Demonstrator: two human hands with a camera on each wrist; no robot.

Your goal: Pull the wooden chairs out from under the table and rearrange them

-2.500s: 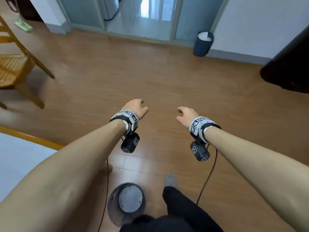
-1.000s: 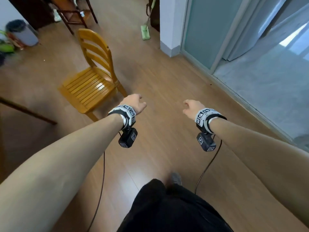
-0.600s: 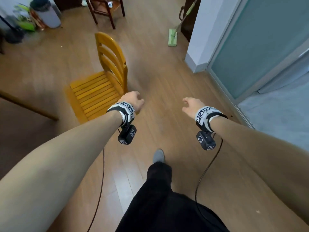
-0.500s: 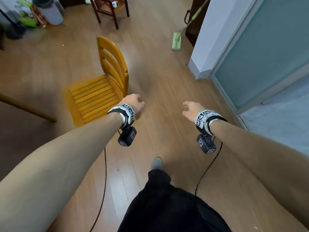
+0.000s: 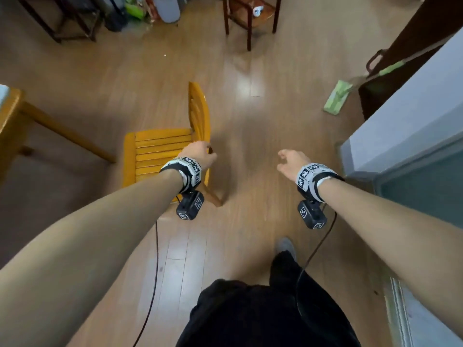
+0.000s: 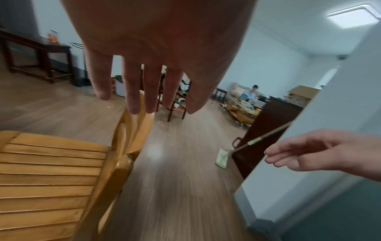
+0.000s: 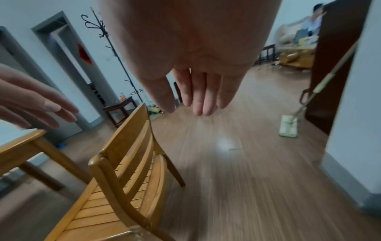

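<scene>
A yellow wooden chair (image 5: 160, 151) with a slatted seat stands free on the floor, its backrest (image 5: 199, 108) toward the right. The same chair (image 6: 62, 176) (image 7: 128, 171) fills the lower left of both wrist views. My left hand (image 5: 200, 152) hovers over the near end of the backrest, fingers (image 6: 134, 91) straight and hanging, holding nothing. My right hand (image 5: 288, 159) is out over bare floor to the right of the chair, fingers (image 7: 200, 94) relaxed and empty. The wooden table (image 5: 12, 113) shows at the left, one slanted leg (image 5: 67, 134) reaching toward the chair.
A green flat mop (image 5: 337, 96) leans against a dark cabinet (image 5: 400, 58) at the right. A grey wall corner (image 5: 400, 121) and glass door stand close on the right. Far off are a dark red chair (image 5: 250, 16), a bin (image 5: 166, 7) and a dark side table (image 5: 62, 18).
The view has swung left across the room and closed in on the chair. Both hands have moved up to it, the left now over the backrest. Nothing was taken hold of.
</scene>
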